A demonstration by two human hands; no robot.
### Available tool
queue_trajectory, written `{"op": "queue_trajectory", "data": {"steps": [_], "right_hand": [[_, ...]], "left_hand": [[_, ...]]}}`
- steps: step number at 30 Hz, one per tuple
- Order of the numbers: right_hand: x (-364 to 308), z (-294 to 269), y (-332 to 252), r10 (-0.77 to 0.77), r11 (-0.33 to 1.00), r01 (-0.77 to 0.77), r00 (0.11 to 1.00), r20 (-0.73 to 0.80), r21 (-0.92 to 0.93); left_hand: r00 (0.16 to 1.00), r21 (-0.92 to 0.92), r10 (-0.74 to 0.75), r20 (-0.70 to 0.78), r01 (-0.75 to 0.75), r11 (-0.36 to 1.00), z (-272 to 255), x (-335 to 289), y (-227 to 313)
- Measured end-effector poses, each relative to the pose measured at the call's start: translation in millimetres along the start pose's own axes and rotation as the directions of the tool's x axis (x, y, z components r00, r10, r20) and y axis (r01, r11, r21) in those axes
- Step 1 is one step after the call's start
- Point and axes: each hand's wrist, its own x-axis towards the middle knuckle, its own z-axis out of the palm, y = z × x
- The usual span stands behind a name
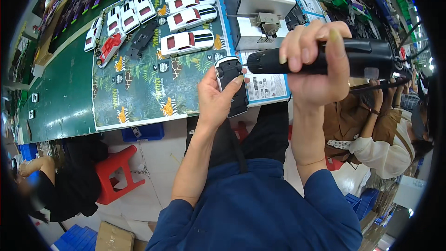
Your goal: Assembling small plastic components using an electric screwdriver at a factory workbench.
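My left hand is closed round a toy car at the table's front edge. The car is turned over, its black underside up and its white body showing at the far end; my thumb presses on the base. In my right hand is a black electric screwdriver, held level with the fingers wrapped over its barrel. Its bit points left and meets or nearly meets the side of the car's base; contact is too small to tell. Beyond my left hand stands a white toy car with dark stripes.
More white toy cars fill the mat's far part, beside a red-and-white car part and a black car base. A metal fixture stands behind the screwdriver. Co-workers sit at both sides; a red stool is lower left.
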Motion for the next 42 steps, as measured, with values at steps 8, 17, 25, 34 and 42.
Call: {"op": "queue_trajectory", "data": {"steps": [8,17,25,34,42], "right_hand": [[-5.6,1.5,17.1,0.005,0.971,0.02,0.995,0.104,-0.239],[-5.3,-3.9,25.3,0.042,0.973,0.025,0.959,0.28,-0.231],[-6.5,-4.2,25.9,0.028,0.976,0.041,0.952,0.306,-0.214],[9.1,-10.6,6.5,-0.123,0.979,0.161,0.953,0.276,-0.122],[46.2,-33.6,6.5,-0.17,0.898,0.125,0.983,-0.07,-0.421]], "left_hand": [[1.0,0.025,0.019,-0.004,-0.019,1.0,5.0,-1.0,3.4],[0.999,0.004,-0.039,-0.023,0.04,0.999,-0.7,1.1,3.8],[0.999,0.003,-0.046,-0.017,0.046,0.999,0.4,1.3,5.4],[0.981,-0.228,-0.177,-0.08,0.155,0.961,0.5,-1.7,16.8],[0.997,-0.293,-0.078,0.007,0.077,0.953,-16.4,-4.7,12.7]]}}
